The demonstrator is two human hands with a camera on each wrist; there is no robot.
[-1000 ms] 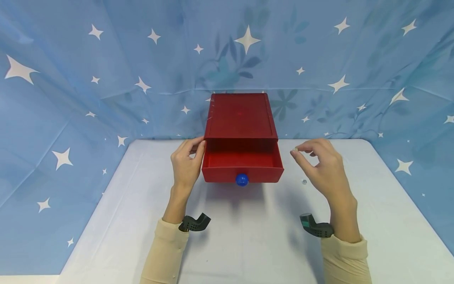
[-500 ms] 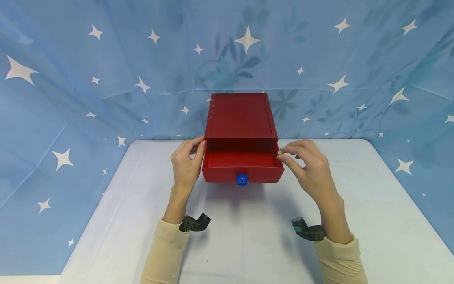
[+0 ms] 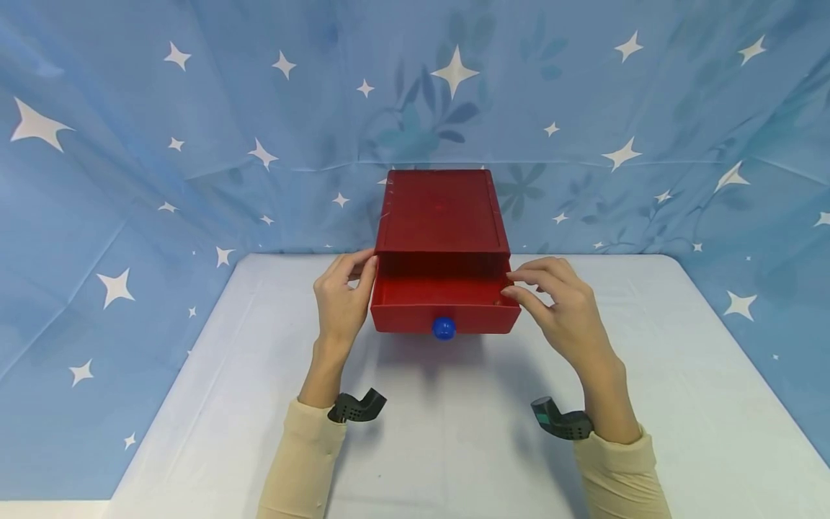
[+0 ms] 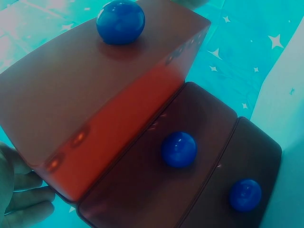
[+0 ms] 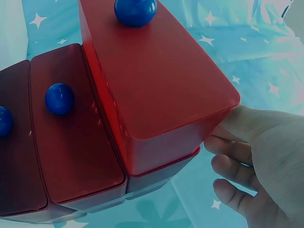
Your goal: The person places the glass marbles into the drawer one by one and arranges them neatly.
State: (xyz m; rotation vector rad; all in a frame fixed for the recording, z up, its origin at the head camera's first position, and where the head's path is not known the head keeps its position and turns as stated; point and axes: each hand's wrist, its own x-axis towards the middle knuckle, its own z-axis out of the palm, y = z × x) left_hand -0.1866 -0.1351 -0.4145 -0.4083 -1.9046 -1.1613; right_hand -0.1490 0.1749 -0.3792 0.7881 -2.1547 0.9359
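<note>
A red cabinet (image 3: 441,213) with blue knobs stands on the table; its top drawer (image 3: 415,318) is pulled out. Along the cabinet's left side rests my left hand (image 3: 342,295), thumb and fingers against the edge beside the drawer; in the left wrist view its fingers (image 4: 33,194) lie by the lower left corner. My right hand (image 3: 560,306) is at the drawer's right wall, thumb tip over the rim, index and thumb apart with nothing between them. A tiny roundish bead-like thing (image 3: 498,303) lies inside the drawer near its front right corner.
Two lower drawers, a middle one (image 4: 179,180) and a bottom one (image 4: 223,209), are closed. The white tabletop (image 3: 447,432) runs to a blue curtain (image 3: 259,108) with stars behind the cabinet.
My right hand has moved left to the drawer and let go of the tiny bead-like thing, which now lies inside. My left hand has stayed against the cabinet.
</note>
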